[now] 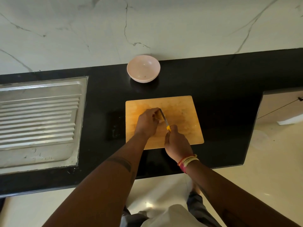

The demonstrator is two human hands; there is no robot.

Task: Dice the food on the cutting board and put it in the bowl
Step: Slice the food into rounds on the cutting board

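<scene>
Food [160, 118], a small pale-yellow piece, is sitting near the middle of the cutting board [183, 112], and your left hand [146, 122] is curling closed around it to pin it down. Your right hand [176, 141] is gripping the yellow handle of the knife [164, 117], whose blade is resting against the food's right side. Beyond the board, the pink bowl [143, 68] is standing apart on the black worktop [221, 82]. A steel draining board [39, 122] is lying to your left.
</scene>
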